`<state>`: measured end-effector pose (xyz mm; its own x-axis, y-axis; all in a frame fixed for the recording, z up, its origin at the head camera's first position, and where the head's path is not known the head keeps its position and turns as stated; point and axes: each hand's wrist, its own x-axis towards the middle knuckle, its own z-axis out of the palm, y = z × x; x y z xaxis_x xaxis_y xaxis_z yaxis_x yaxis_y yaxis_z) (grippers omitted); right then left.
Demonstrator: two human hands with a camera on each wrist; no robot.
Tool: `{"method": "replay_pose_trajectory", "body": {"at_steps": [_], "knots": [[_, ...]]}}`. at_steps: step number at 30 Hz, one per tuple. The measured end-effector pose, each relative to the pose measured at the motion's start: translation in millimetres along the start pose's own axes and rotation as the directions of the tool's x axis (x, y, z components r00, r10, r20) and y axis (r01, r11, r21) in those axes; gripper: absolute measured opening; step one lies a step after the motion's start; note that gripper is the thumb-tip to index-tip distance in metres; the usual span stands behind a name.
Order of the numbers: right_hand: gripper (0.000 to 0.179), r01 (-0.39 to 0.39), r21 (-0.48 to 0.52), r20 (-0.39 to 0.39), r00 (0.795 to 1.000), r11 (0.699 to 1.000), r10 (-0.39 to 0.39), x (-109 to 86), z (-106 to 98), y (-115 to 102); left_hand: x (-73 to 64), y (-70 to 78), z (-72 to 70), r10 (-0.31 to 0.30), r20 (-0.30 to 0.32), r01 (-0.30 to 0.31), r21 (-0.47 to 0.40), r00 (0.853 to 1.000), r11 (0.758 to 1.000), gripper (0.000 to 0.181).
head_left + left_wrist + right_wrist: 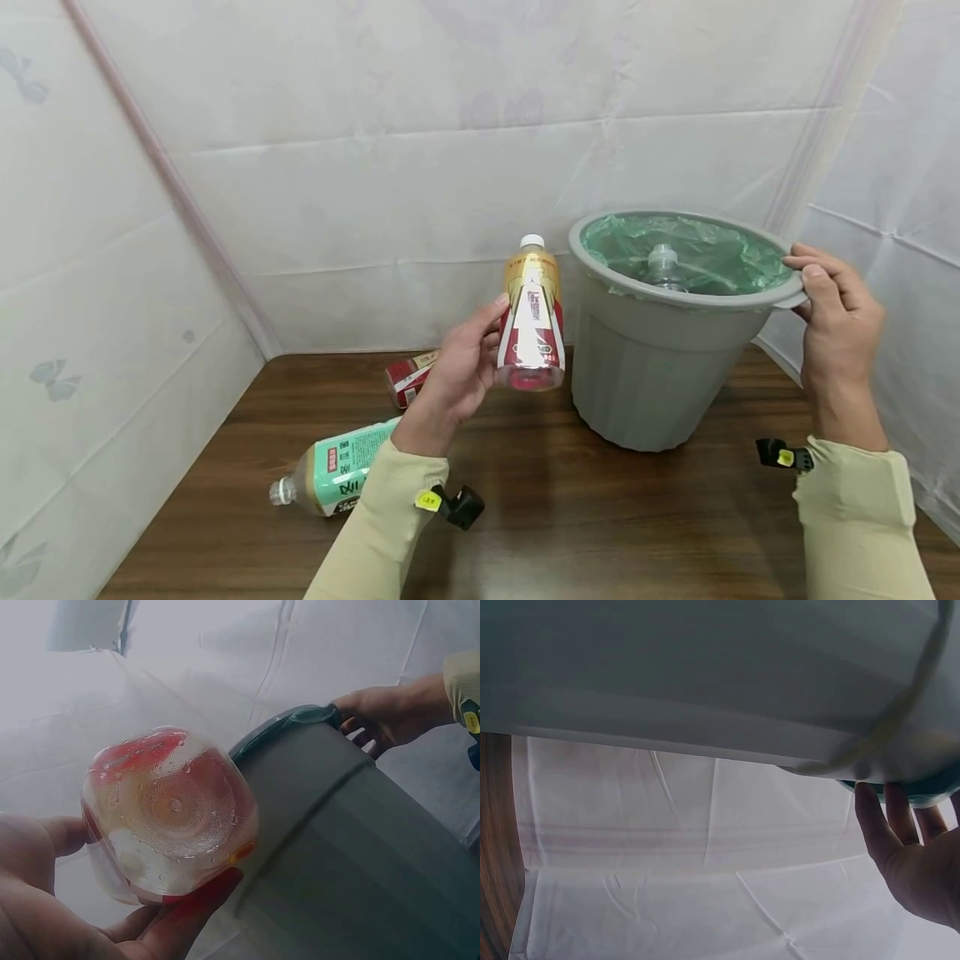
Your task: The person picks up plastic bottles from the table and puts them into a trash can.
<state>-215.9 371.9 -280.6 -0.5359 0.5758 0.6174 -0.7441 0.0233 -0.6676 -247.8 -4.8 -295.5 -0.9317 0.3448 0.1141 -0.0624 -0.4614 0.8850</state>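
My left hand [467, 358] grips a clear plastic bottle [531, 321] with a red and gold label and a white cap, held upright just left of the bin. In the left wrist view the wet base of that bottle [174, 814] faces the camera, with fingers curled around its side. My right hand [840, 321] pinches the right rim of a grey trash bin [645, 367], thumb on top. A green bag [720, 250] lines the bin, and a clear bottle [663, 265] stands inside, its lower part hidden.
On the brown wooden table [600, 517] a bottle with a green label [345, 467] lies at the left, partly behind my left sleeve. Another red-labelled bottle [408, 379] lies behind my left wrist. White sheeting [375, 208] encloses the back and sides.
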Motion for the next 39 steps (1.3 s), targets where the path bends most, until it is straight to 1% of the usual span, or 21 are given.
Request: {"method": "replay_pose_trajectory", "body": {"at_steps": [4,7,12,17,23,26,29,31,34,39], "knots": [[0.025,-0.014,-0.054,0.015,1.0,0.998,0.015,0.0,-0.5,-0.8,-0.4,-0.6,1.0,-0.006,-0.004,0.006,-0.003,1.0,1.0,0.045],[0.025,-0.023,-0.067,0.02,1.0,0.997,0.024,-0.2,-1.0,-1.2,0.0,-1.0,2.4,-0.004,0.002,0.004,-0.002,1.0,1.0,0.045],[0.024,-0.008,-0.019,0.007,1.0,1.0,0.008,-0.3,-1.4,-3.7,0.2,-1.1,8.6,-0.015,0.046,0.014,0.011,0.999,1.0,0.046],[0.024,0.01,-0.002,0.02,1.0,1.0,-0.01,0.0,-0.5,-6.0,-1.1,2.7,15.3,-0.018,0.069,0.02,-0.027,0.997,0.999,0.049],[0.024,0.028,0.026,0.012,1.0,0.999,-0.029,-0.5,-0.7,-6.1,0.6,13.9,26.7,-0.007,0.113,0.019,-0.101,0.994,0.995,0.046],[0.025,0.032,0.012,0.015,0.999,0.999,-0.032,0.1,-1.0,-6.2,3.9,21.0,34.0,-0.005,0.137,0.02,-0.11,0.991,0.994,0.044],[0.025,0.035,-0.003,0.019,0.999,0.999,-0.035,0.9,-0.9,-6.0,8.4,28.5,41.6,0.005,0.148,0.011,-0.104,0.989,0.995,0.043],[0.025,0.034,-0.006,0.018,0.999,0.999,-0.034,1.5,-0.6,-5.8,11.5,33.5,46.1,0.001,0.151,0.016,-0.108,0.988,0.994,0.042],[0.023,0.029,0.004,0.012,1.0,1.0,-0.029,1.8,-0.2,-6.0,15.9,39.6,51.9,-0.017,0.154,0.036,-0.121,0.988,0.992,0.043],[0.023,0.022,0.023,0.008,1.0,0.999,-0.023,1.6,0.9,-6.8,21.4,48.4,59.9,-0.078,0.156,0.103,-0.159,0.985,0.982,0.047]]}}
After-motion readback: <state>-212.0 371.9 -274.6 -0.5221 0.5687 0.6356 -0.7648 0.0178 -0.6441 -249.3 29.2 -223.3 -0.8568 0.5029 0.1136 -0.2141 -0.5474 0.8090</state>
